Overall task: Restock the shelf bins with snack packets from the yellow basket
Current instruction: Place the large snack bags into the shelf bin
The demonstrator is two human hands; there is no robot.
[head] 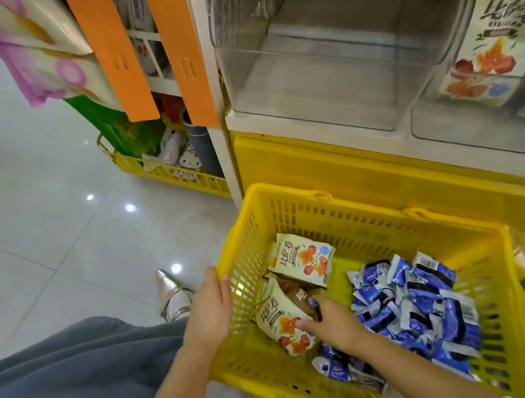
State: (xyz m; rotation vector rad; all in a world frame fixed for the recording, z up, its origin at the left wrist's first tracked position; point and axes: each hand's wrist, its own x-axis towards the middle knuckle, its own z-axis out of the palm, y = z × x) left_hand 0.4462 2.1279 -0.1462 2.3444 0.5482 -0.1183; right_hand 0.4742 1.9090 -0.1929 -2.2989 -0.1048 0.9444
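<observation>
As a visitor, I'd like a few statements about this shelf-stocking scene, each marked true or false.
1. The left hand holds the basket by its rim. True.
2. The right hand is picking up a blue packet. False: it grips a cream packet.
3. The blue packets lie in the basket's right part. True.
4. The left clear bin is full. False: it looks empty.

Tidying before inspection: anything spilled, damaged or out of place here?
Nothing looks spilled or torn. The blue packets lie jumbled but inside the yellow basket; one clear bin stands bare, awaiting stock.
</observation>
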